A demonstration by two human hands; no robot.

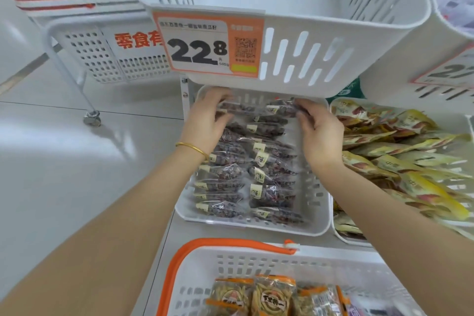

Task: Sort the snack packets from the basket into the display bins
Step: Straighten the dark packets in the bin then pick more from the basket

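Packets [246, 187] of dark snacks filled middle bin [316, 200]; left hand [207, 120] grip clamped on one at bin's 11 o'clock, right hand [319, 133] grip pinched another at 1 o'clock. Basket [256, 263] at 6 o'clock held orange-edged packets [272, 295].

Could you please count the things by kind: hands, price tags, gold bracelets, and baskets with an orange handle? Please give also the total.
Hands: 2, the left hand and the right hand, which pinches a dark packet
Price tags: 2, the middle price tag and the right price tag, partly cut off
Gold bracelet: 1
Basket with an orange handle: 1
Total: 6
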